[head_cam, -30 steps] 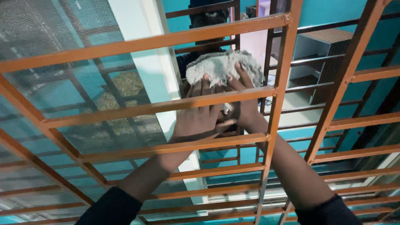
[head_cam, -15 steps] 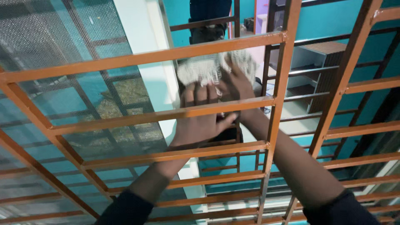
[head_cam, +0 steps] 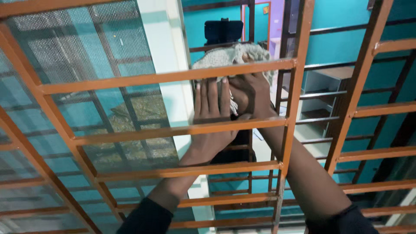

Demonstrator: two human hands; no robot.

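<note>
Both arms thru orange grille (head_cam: pixel 173 77); L hand (head_cam: pixel 211 116) flat, fingers apart; R hand (head_cam: pixel 253 93) grip clamped on grey cloth (head_cam: pixel 229 55) (against glass).

We see both forearms raised and reaching forward, dark sleeves at the elbows. The left hand (head_cam: pixel 211 117) is flat, fingers straight and close together, pointing up. The right hand (head_cam: pixel 251 93) sits just beside it, fingers curled, apparently gripping; its thumb side nearly touches the left palm.

Home: barred window grille (head_cam: pixel 173 77), teal walls (head_cam: pixel 338 39), shelf unit (head_cam: pixel 320 93) reflected in glass.
</note>
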